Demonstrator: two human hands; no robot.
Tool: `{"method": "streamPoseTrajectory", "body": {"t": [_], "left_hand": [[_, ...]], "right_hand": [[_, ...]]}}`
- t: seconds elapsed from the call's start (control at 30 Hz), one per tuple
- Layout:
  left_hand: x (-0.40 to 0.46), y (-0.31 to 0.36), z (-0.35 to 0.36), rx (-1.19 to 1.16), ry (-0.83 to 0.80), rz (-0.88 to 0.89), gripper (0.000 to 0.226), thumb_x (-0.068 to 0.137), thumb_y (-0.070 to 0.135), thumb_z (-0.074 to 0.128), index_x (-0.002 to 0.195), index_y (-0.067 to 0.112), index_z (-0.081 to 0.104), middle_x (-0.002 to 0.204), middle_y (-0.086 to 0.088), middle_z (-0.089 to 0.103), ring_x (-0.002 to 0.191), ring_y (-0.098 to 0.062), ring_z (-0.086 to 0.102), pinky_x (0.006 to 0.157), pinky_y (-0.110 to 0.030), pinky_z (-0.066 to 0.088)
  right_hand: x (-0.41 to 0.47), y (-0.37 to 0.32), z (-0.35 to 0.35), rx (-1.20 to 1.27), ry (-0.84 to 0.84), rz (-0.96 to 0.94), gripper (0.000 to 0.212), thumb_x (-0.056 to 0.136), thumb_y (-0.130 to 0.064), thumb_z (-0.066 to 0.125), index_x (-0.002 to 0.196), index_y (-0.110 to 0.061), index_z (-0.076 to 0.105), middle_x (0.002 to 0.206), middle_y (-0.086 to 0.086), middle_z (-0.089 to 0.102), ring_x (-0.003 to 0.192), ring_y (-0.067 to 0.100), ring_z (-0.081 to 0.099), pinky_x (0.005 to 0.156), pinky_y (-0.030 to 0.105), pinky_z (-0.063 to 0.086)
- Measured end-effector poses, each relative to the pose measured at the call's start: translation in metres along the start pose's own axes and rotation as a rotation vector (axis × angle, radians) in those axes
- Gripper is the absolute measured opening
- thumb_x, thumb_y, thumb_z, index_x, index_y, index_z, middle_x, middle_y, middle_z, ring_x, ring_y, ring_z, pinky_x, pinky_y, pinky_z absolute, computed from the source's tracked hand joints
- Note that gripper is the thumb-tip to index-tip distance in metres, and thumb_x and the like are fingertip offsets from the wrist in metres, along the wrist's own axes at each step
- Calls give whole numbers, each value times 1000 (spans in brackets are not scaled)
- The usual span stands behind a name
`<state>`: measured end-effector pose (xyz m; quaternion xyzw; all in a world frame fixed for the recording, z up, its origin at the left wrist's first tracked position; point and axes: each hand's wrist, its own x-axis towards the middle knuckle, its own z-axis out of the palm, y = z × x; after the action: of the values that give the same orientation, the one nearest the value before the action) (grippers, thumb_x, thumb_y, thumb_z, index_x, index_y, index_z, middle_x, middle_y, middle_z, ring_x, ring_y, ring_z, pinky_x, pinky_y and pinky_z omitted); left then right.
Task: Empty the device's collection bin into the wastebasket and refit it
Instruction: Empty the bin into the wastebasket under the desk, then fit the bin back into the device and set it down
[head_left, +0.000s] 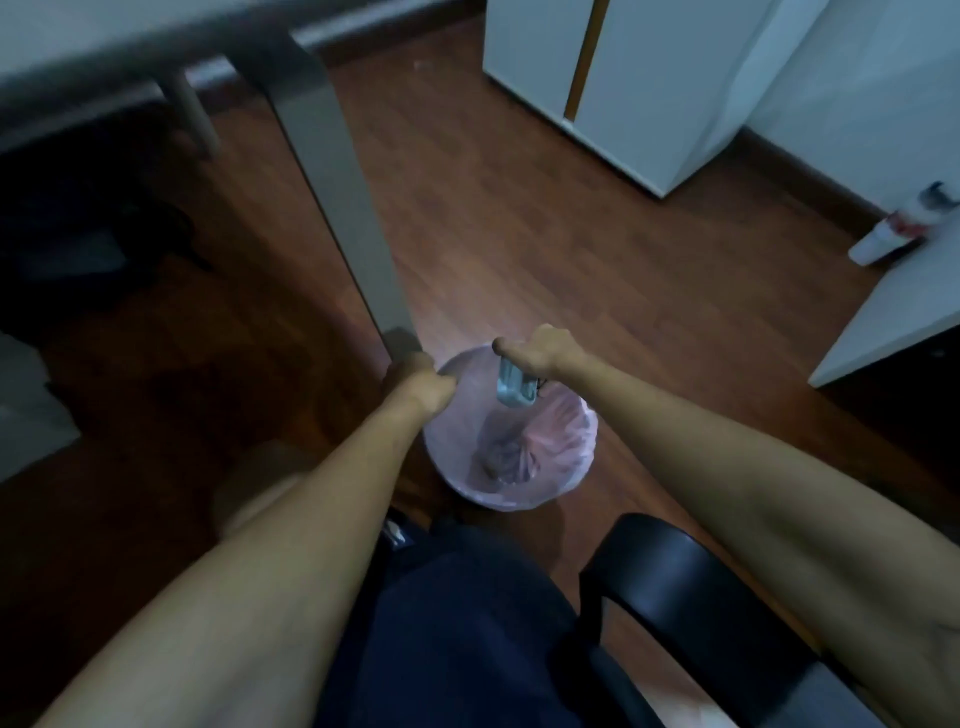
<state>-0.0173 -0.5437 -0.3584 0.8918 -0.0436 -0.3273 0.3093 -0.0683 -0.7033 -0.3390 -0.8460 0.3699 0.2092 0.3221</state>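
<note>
A round wastebasket (582, 470) lined with a pale pink bag stands on the wood floor just beyond my knees, with crumpled waste at its bottom. My right hand (540, 351) is closed around a small grey-blue collection bin (514, 389), which hangs over the far side of the wastebasket's opening. My left hand (423, 384) is closed on the wastebasket's left rim, beside the foot of the table leg. The device itself is not in view.
A grey table leg (343, 208) slants down to the wastebasket's left edge. A black chair armrest (691, 577) sits at my right. White cabinets (660, 88) stand at the back right, and a white desk corner (904, 317) with a bottle (898, 228) at the right.
</note>
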Motion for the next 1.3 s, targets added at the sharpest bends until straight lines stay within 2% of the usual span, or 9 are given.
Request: {"method": "streamPoseTrajectory", "body": {"t": [0.13, 0.27, 0.43, 0.5, 0.6, 0.7, 0.87, 1.03, 1.3], "left_hand": [[-48, 31, -48, 12, 28, 86, 43, 85, 38, 56, 111, 5, 66, 115, -16, 70, 103, -34, 68, 92, -36, 53], [-97, 57, -96, 18, 131, 172, 46, 88, 37, 59, 116, 2, 68, 124, -16, 68, 118, -31, 61, 93, -29, 45], [-163, 78, -163, 17, 260, 324, 45, 88, 37, 61, 121, 7, 69, 130, -9, 66, 129, -26, 55, 106, -31, 41], [-189, 82, -192, 26, 317, 385, 41, 88, 36, 60, 117, 8, 70, 128, -9, 68, 126, -26, 57, 103, -30, 43], [-224, 85, -234, 47, 372, 449, 34, 89, 31, 59, 106, 6, 74, 115, -14, 73, 111, -27, 65, 92, -31, 48], [-247, 79, -274, 0, 447, 483, 20, 88, 24, 58, 83, 8, 70, 92, -20, 73, 93, -28, 69, 83, -38, 54], [-273, 47, -338, -52, 594, 448, 31, 86, 22, 59, 103, 0, 72, 104, -19, 73, 103, -33, 66, 89, -44, 56], [-287, -2, -395, -91, 850, 298, 50, 84, 25, 61, 130, 5, 59, 125, -15, 67, 121, -31, 58, 102, -34, 46], [-295, -80, -446, -109, 1144, 102, 65, 77, 33, 67, 135, 7, 54, 138, -15, 55, 126, -33, 53, 101, -35, 42]], "right_hand": [[-51, -31, -41, 104, 83, -56, 60, 88, -53, 51, 97, 3, 68, 91, 21, 68, 66, 33, 66, 56, 27, 49], [-103, -59, -82, 293, 133, -109, 57, 86, -52, 53, 99, 3, 65, 88, 21, 66, 51, 30, 64, 39, 21, 43], [-155, -103, -127, 564, 137, -244, 65, 62, -61, 62, 94, -4, 61, 90, 20, 60, 66, 35, 63, 56, 41, 57], [-174, -125, -142, 617, 152, -294, 59, 61, -56, 65, 91, -5, 61, 92, 21, 62, 72, 38, 65, 61, 47, 57], [-211, -164, -155, 684, 171, -394, 35, 72, -43, 65, 82, -10, 58, 84, 18, 60, 69, 33, 62, 61, 43, 56], [-232, -204, -158, 703, 148, -468, 31, 72, -40, 65, 83, -13, 57, 76, 16, 58, 61, 30, 58, 58, 37, 52], [-255, -271, -138, 699, 12, -579, 29, 77, -39, 62, 85, -12, 56, 72, 15, 57, 55, 29, 57, 51, 33, 51], [-268, -334, -106, 690, -123, -636, 55, 64, -46, 64, 100, -5, 60, 78, 19, 66, 53, 30, 64, 48, 31, 53], [-286, -404, -32, 652, -326, -736, 42, 82, -36, 67, 108, -4, 60, 92, 17, 67, 70, 29, 68, 60, 36, 58]]}}
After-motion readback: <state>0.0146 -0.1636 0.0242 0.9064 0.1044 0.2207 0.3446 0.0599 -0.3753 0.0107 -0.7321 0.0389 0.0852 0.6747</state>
